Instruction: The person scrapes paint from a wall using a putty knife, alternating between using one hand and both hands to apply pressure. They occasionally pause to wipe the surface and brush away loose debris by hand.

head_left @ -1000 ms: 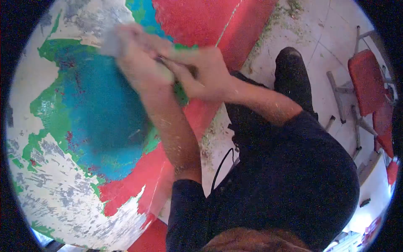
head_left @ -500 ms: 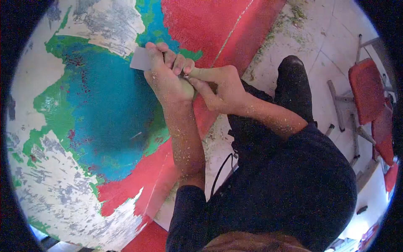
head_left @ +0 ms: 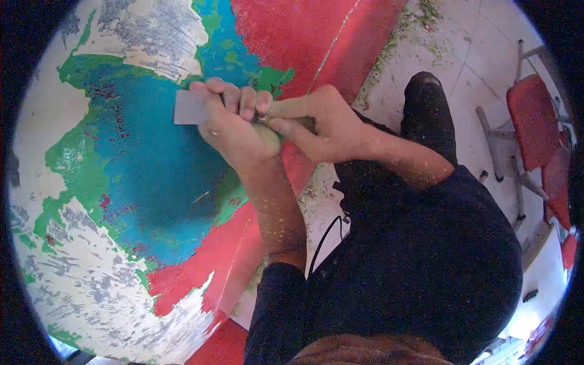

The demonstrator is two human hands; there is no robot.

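My left hand (head_left: 234, 125) is wrapped round a scraper-like tool with a flat pale grey blade (head_left: 190, 108), which sticks out past the fingertips on the left. The fingers hide most of its handle. My right hand (head_left: 322, 125) meets the left at the heel of the palm, thumb and forefinger pinched on a small thing too hidden to name. Both hands are over a curved surface with patchy blue paint (head_left: 158, 164), just beside its red band (head_left: 328, 55).
Green and whitish scraped patches (head_left: 79, 243) cover the surface's left side. Paint flakes (head_left: 426, 15) lie on the tiled floor (head_left: 486, 61). A dark shoe (head_left: 424, 88) is at upper right, with red chairs (head_left: 532, 121) beyond. A black cable (head_left: 322, 243) hangs by the dark clothing.
My left hand and the blade have moved left and slightly down, and the blade now lies more level. My right hand stays pinched beside the left palm. The view has shifted slightly.
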